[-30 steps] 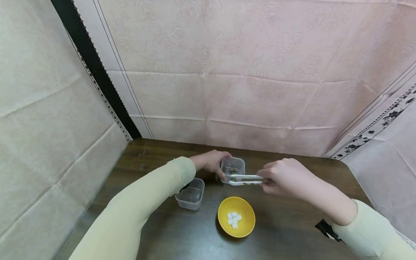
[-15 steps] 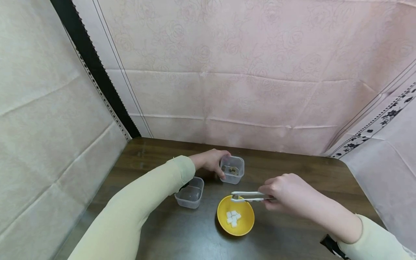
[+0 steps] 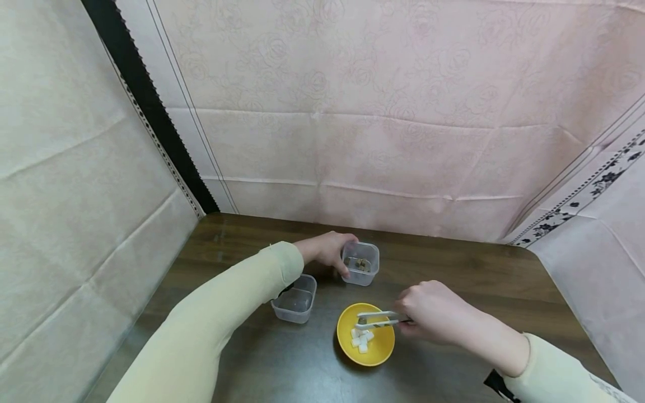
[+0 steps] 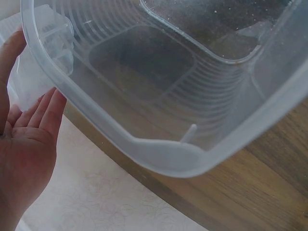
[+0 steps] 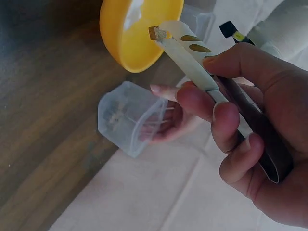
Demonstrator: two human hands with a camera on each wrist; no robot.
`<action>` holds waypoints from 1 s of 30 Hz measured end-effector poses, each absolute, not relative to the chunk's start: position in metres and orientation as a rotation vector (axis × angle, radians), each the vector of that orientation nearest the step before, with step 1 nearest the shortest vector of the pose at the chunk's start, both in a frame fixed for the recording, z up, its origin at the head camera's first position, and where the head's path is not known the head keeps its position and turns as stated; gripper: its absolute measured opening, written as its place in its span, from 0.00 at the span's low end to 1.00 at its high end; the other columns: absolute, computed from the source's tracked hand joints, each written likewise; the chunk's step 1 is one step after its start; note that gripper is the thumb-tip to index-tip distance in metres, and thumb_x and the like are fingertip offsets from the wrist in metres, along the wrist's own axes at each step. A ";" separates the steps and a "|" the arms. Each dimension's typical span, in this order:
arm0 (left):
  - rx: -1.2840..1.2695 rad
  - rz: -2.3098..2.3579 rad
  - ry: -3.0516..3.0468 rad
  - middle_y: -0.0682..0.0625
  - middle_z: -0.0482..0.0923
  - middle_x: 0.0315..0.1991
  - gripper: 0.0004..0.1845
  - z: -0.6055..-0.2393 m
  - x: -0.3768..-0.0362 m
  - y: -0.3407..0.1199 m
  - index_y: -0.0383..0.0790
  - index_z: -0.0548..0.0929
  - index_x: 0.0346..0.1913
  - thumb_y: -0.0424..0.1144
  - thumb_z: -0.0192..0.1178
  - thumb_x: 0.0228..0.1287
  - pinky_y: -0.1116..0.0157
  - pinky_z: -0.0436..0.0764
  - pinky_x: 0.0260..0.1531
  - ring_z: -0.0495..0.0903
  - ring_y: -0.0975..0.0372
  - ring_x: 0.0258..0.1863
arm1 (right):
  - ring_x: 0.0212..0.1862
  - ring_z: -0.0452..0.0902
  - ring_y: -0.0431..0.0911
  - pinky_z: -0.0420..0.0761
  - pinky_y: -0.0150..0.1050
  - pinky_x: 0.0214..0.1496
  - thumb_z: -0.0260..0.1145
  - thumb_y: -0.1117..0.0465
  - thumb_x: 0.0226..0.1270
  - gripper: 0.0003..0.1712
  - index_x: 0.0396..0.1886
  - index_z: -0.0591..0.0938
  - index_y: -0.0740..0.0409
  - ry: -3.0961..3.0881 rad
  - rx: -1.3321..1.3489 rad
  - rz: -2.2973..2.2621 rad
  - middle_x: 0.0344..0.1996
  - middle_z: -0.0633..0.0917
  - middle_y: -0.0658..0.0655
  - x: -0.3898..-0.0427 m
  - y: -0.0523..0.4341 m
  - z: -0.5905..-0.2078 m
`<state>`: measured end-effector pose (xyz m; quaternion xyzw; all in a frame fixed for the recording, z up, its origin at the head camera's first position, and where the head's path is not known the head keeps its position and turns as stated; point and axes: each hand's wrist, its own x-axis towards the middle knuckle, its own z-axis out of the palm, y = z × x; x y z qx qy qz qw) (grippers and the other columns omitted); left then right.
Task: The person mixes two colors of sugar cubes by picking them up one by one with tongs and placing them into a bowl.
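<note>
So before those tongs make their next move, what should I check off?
1. Right-hand grip curled round the tongs: ok.
2. Brownish piece held between the tong tips: ok.
3. Tong tips over the yellow bowl: ok, by the head view.
4. Piece clear of the white cubes: cannot tell; the height is unclear.
5. Left-hand grip on the clear container with brownish bits: ok.

head view: bright | tabletop [image 3: 322, 386] glare | shadow beside bowl [image 3: 381, 348] | wrist views: dimmer
</note>
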<state>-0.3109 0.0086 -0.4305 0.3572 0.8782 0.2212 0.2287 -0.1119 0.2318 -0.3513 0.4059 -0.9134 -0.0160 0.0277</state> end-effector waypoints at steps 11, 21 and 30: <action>0.994 0.608 2.416 0.46 0.78 0.69 0.49 -0.431 -0.312 0.008 0.44 0.71 0.77 0.44 0.85 0.55 0.56 0.76 0.70 0.77 0.56 0.63 | 0.19 0.55 0.35 0.56 0.32 0.21 0.79 0.59 0.55 0.21 0.16 0.74 0.42 -2.894 1.212 -0.121 0.16 0.68 0.38 -0.116 0.222 -0.360; 0.990 0.616 2.412 0.46 0.78 0.67 0.49 -0.430 -0.311 0.007 0.44 0.71 0.77 0.44 0.85 0.54 0.56 0.76 0.69 0.77 0.56 0.62 | 0.19 0.57 0.34 0.60 0.33 0.20 0.79 0.55 0.56 0.16 0.18 0.79 0.42 -2.968 1.156 -0.084 0.16 0.71 0.37 -0.118 0.223 -0.354; 1.003 0.617 2.426 0.46 0.80 0.65 0.48 -0.431 -0.310 0.007 0.44 0.72 0.76 0.44 0.86 0.53 0.57 0.77 0.67 0.78 0.56 0.60 | 0.21 0.53 0.31 0.55 0.31 0.22 0.74 0.60 0.53 0.22 0.16 0.69 0.41 -2.923 1.136 0.102 0.17 0.61 0.36 -0.126 0.233 -0.334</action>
